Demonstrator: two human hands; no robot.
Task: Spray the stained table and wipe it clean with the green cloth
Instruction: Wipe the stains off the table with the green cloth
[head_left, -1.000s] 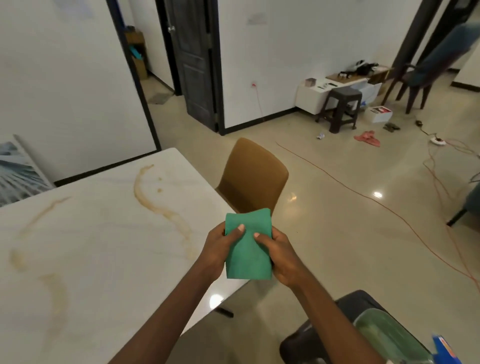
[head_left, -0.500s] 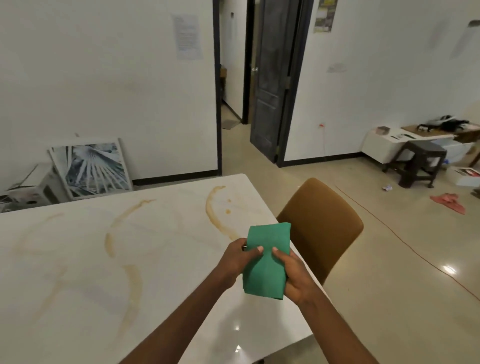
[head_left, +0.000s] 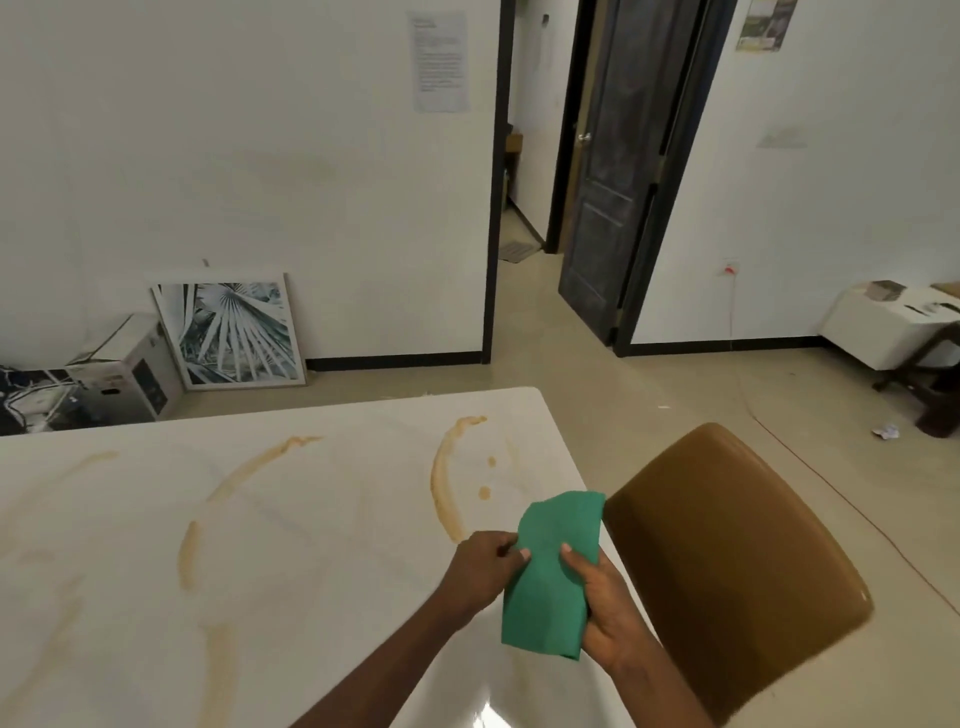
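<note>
Spreading brown stains (head_left: 447, 483) cross my worktop (head_left: 311, 519), its left and near edges cut off. My left hand (head_left: 483, 566) pinches the cloth (head_left: 550, 571) above the worktop's right edge; my right hand (head_left: 605, 613) grips it, fingers hidden behind. The chair (head_left: 727, 561) stands just beside.

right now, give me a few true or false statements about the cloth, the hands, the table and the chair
1. Both hands hold the green cloth. True: the left hand and the right hand each grip a side.
2. The cloth lies flat on the table. False: it is held up above the table near the right edge.
3. The table bears brown streak stains. True.
4. A spray bottle stands on the table. False: none is in view.
5. The brown chair is left of the table. False: it stands at the right side.
</note>
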